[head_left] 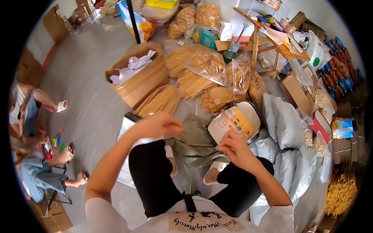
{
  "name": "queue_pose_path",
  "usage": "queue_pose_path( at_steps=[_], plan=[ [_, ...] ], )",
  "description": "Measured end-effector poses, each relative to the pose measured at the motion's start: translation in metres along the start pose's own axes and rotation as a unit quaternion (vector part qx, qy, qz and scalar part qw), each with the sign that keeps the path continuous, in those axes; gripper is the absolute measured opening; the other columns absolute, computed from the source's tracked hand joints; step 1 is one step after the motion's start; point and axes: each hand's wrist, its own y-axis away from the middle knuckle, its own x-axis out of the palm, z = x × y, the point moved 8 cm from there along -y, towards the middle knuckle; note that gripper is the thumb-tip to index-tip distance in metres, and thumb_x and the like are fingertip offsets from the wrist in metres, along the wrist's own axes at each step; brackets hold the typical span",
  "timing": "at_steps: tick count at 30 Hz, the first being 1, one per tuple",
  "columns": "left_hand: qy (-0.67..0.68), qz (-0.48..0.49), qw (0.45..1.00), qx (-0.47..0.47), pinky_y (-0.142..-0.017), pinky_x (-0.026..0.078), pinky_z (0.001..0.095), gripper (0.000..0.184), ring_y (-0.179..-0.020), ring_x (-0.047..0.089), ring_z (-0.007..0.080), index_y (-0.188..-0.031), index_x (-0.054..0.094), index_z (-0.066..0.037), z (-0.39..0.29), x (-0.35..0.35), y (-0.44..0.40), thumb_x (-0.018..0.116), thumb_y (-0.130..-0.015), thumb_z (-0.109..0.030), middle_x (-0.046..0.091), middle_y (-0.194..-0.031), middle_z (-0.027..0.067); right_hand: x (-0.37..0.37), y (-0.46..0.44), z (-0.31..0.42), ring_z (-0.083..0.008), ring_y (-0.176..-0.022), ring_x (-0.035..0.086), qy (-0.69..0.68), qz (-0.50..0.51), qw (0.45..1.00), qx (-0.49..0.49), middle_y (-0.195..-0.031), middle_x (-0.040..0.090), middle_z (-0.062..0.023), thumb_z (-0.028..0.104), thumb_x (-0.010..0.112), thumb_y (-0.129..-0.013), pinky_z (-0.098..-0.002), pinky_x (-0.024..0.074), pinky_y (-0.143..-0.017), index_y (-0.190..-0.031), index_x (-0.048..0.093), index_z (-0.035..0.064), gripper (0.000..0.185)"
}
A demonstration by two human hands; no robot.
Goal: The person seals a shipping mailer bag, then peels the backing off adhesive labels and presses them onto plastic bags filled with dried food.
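Note:
My left hand [161, 124] hovers over the left side of a grey-green cloth or sack [192, 134] lying between my feet. Motion smears its fingers, so I cannot tell if they hold anything. My right hand [235, 149] is closed in a pinch, thumb against fingers; whatever is between them is too small to make out. Just beyond it sits an open round container [252, 112] with a dark rim, with a yellow and white printed packet [235, 122] at its top. A white sheet or bag [126, 134] lies beneath my left forearm.
Ahead stand a cardboard box [134, 87] of white scraps and clear bags of flat tan pieces [206, 64]. Grey plastic parcels [287, 122] are heaped at right, below a wooden table [285, 48]. Seated people's legs [42, 171] show at left.

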Motion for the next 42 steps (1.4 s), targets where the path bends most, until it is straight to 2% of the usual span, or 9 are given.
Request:
queue_pose_path(
  at_steps=[3,8,13,16,22,27,33,37,42],
  plan=[
    [0.048,-0.112,0.986,-0.110,-0.062,0.046,0.0302,0.027,-0.068,0.056,0.0148,-0.099,0.059,0.001,0.164,-0.060,-0.014,0.060,-0.081,-0.019,0.062,-0.074,0.0069,-0.036,-0.014,-0.048,-0.0215,-0.071,0.055,0.096,-0.103,0.990,-0.032,-0.078,0.054,-0.0102,0.001,0.060,-0.076,-0.0295,0.0443,-0.065,-0.081,0.055,-0.0021,0.008],
    [0.060,-0.216,0.917,-0.330,-0.073,0.046,0.0287,0.039,-0.087,0.058,0.0172,-0.106,0.057,0.002,0.373,-0.081,0.014,0.067,-0.073,-0.016,0.062,-0.092,0.0107,-0.099,-0.012,-0.147,-0.0184,-0.054,0.055,0.023,-0.148,0.958,0.243,-0.062,0.058,-0.0093,-0.001,0.046,-0.079,-0.0298,0.0435,-0.055,-0.083,0.058,-0.0004,0.012],
    [0.145,-0.226,0.899,-0.345,-0.082,0.043,0.0369,0.065,-0.104,0.052,0.0225,-0.125,0.040,0.000,0.442,-0.040,0.043,0.070,-0.072,-0.024,0.055,-0.112,0.0125,-0.111,0.004,-0.245,-0.0318,-0.067,0.060,0.127,-0.152,0.929,0.313,-0.071,0.062,-0.0174,0.014,0.048,-0.078,-0.0351,0.0466,-0.063,-0.074,0.065,0.0033,0.021],
    [0.165,-0.208,0.799,-0.539,-0.082,0.038,0.0514,0.067,-0.110,0.047,0.0225,-0.127,0.039,-0.022,0.464,-0.028,0.069,0.072,-0.070,-0.035,0.051,-0.120,0.0038,-0.087,0.011,-0.307,-0.0329,-0.071,0.061,0.205,-0.041,0.898,0.387,-0.072,0.062,-0.0174,0.021,0.051,-0.078,-0.0375,0.0471,-0.067,-0.075,0.066,0.0040,0.022],
    [-0.042,-0.198,0.799,-0.566,-0.087,0.043,0.0381,0.116,-0.108,0.049,0.0292,-0.130,0.026,0.004,0.555,-0.022,0.098,0.085,-0.045,-0.047,0.049,-0.121,0.0161,-0.038,0.029,-0.406,-0.0341,-0.081,0.060,0.241,0.020,0.877,0.416,-0.082,0.062,-0.0187,0.024,0.056,-0.078,-0.0404,0.0461,-0.074,-0.091,0.061,0.0017,0.026],
    [0.168,-0.270,0.769,-0.555,-0.080,0.046,0.0310,0.085,-0.093,0.058,0.0217,-0.110,0.053,0.004,0.481,-0.040,0.085,0.079,-0.053,-0.053,0.061,-0.099,0.0140,-0.016,0.024,-0.419,-0.0363,-0.085,0.058,0.323,0.001,0.862,0.391,-0.097,0.056,-0.0197,0.014,0.063,-0.072,-0.0422,0.0461,-0.077,-0.100,0.055,0.0024,0.032],
    [0.147,-0.055,0.765,-0.625,-0.061,0.045,0.0262,0.045,-0.062,0.059,0.0150,-0.077,0.067,-0.003,0.474,-0.008,0.057,0.077,-0.062,-0.044,0.064,-0.069,0.0081,-0.002,0.028,-0.407,-0.0340,-0.081,0.059,0.315,0.011,0.848,0.426,-0.090,0.057,-0.0191,0.021,0.066,-0.069,-0.0419,0.0470,-0.069,-0.089,0.059,0.0012,0.029],
    [0.244,-0.144,0.855,-0.435,-0.057,0.046,0.0276,0.032,-0.059,0.059,0.0149,-0.077,0.067,0.000,0.426,-0.004,0.017,0.080,-0.062,-0.025,0.065,-0.070,0.0070,-0.009,0.038,-0.418,-0.0328,-0.070,0.061,0.130,-0.060,0.868,0.475,-0.072,0.059,-0.0204,0.023,0.065,-0.070,-0.0417,0.0459,-0.061,-0.077,0.060,-0.0018,0.026],
    [0.209,-0.333,0.781,-0.484,-0.044,0.041,0.0249,0.029,-0.047,0.053,0.0118,-0.066,0.062,0.001,0.435,-0.018,0.040,0.082,-0.057,-0.018,0.060,-0.061,0.0050,-0.059,0.018,-0.375,-0.0365,-0.071,0.060,0.229,-0.210,0.855,0.415,-0.071,0.060,-0.0212,0.017,0.060,-0.076,-0.0447,0.0460,-0.064,-0.072,0.059,-0.0024,0.020]
  ],
)
